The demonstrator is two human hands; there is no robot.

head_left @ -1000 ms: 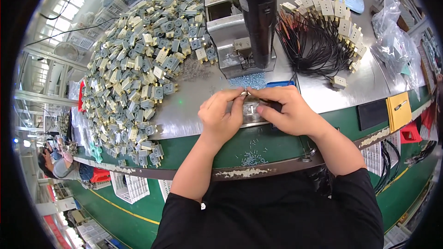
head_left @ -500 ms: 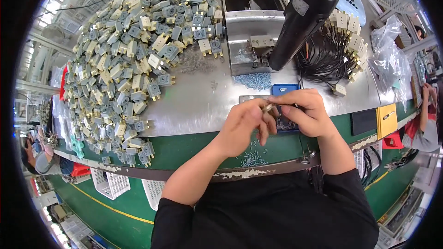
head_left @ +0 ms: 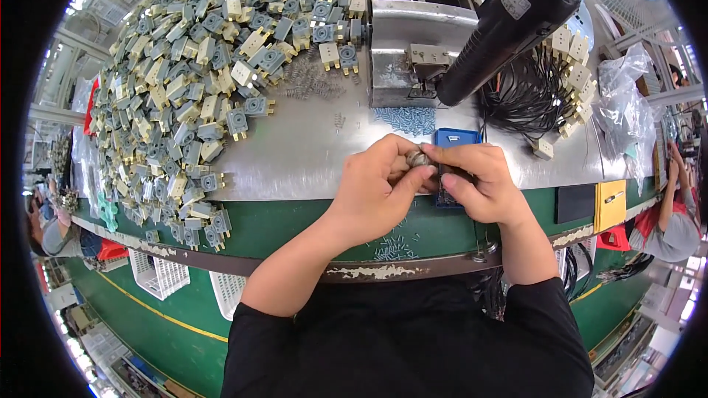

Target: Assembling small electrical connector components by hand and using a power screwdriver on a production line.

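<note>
Near the front edge of the steel worktop, just above its green border, the two hands meet over a small rounded metal part (head_left: pixel 417 158). The left hand (head_left: pixel 377 186) has it pinched between thumb and curled fingers, fingers above, thumb below. The right hand (head_left: pixel 478 180) comes in from three o'clock, its forefinger and thumb tips close against the part; whether they grip it or only steady it, I cannot tell.

By its look, the part should be light, stiff and hard to harm, but its curved, shiny surface could slip or roll between bare fingertips. Its rim seems the surest hold: thumb on one side, a bent finger on the other, the second hand's tips just supporting. Squeezing one edge alone might make it twist or pop out.

Counting from the part, a blue tray (head_left: pixel 443 136) sits between one and two o'clock, partly under the right hand. Blue screws (head_left: pixel 405 120) lie at twelve, with a steel fixture (head_left: pixel 402 51) beyond; a black cylindrical tool (head_left: pixel 501 37) leans at one. Loose screws (head_left: pixel 396 248) lie at six, and plug housings (head_left: pixel 192 88) heap towards ten.
</note>
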